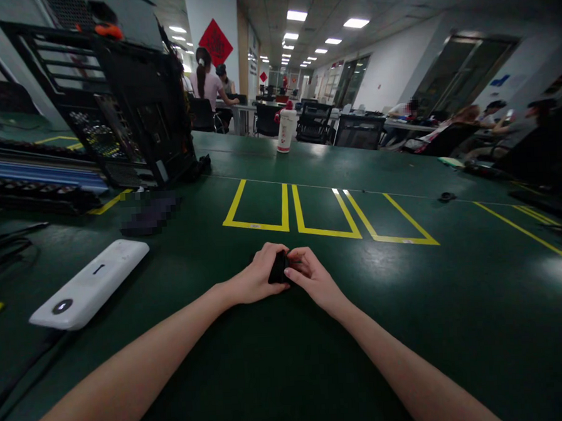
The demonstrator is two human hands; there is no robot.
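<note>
A small black object (278, 268) is between my two hands, low over the green table (270, 362) near the middle of the view. My left hand (258, 276) is wrapped round its left side, thumb below and fingers over the top. My right hand (315, 279) pinches at its right edge with thumb and fingers. Much of the object is hidden by my fingers, and its details are too dark to make out.
Yellow tape outlines (329, 233) lie beyond my hands. A white device (91, 284) with a black cable is at left, before a black open computer case (129, 111). A white cup (287, 130) stands farther back. People sit in the background.
</note>
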